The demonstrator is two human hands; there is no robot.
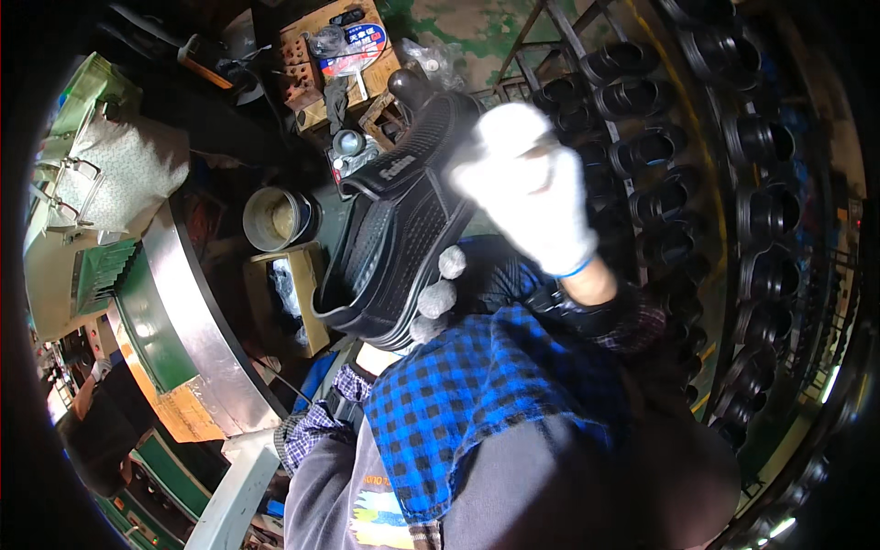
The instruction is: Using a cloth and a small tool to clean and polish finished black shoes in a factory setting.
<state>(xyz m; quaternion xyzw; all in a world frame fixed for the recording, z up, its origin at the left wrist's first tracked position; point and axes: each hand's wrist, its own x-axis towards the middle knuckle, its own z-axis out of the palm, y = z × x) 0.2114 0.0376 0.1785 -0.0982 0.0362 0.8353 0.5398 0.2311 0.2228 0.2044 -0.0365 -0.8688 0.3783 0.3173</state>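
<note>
A black shoe [417, 215] with a perforated upper is held up in front of me, its opening toward the lower left. My left hand [437, 299] grips it from the far side; three grey gloved fingertips curl over its lower right edge, and the rest of the hand is hidden behind it. My right hand [527, 192], in a white glove with a blue cuff edge, is by the shoe's upper right side. Motion and glare blur its fingers, so I cannot tell whether it touches the shoe or holds anything.
Racks with rows of black shoes [646, 151] stand on the right. At left runs a metal-edged green workbench [215, 330]. A bucket [268, 220] and an open box [316, 293] sit beyond it. A wooden stand [302, 37] carries a hand fan [357, 50]. Blue checked cloth [458, 394] covers my lap.
</note>
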